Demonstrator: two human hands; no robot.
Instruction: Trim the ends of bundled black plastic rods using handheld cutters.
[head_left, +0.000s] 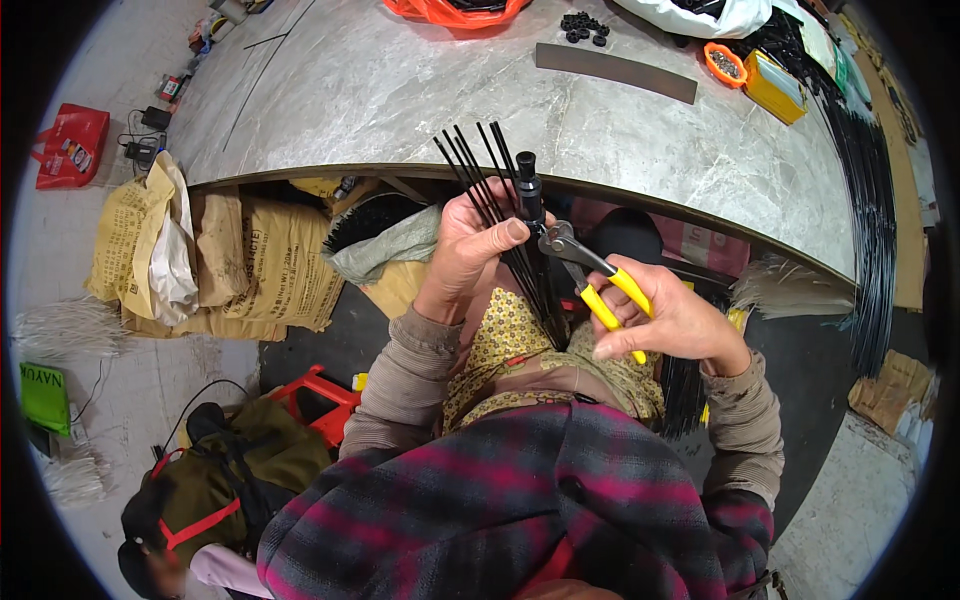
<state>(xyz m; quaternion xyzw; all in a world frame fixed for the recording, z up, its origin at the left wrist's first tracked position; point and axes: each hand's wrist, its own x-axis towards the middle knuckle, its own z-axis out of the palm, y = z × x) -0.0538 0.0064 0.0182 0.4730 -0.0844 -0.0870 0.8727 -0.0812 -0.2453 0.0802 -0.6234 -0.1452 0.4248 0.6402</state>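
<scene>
My left hand [470, 245] is closed around a bundle of thin black rods [532, 290]. Several rod ends fan out above the fingers, and the rest run down toward my lap. A stepped black cylindrical fitting [529, 185] stands upright beside the left thumb, in the same grip. My right hand [685, 315] is wrapped around pliers [634, 290] with yellow handles. Their metal jaws meet the side of the assembly just below the fitting, close to my left thumb. Whether the jaws pinch anything cannot be made out.
Before me is a grey marble-patterned table [400, 100]. On it lie a dark flat strip [615, 72], small black parts [583, 28], an orange bowl [724, 64] and a yellow box [775, 88]. Long black rods [873, 230] hang over its right edge. Paper sacks [275, 265] stand left; a person [230, 480] is lower left.
</scene>
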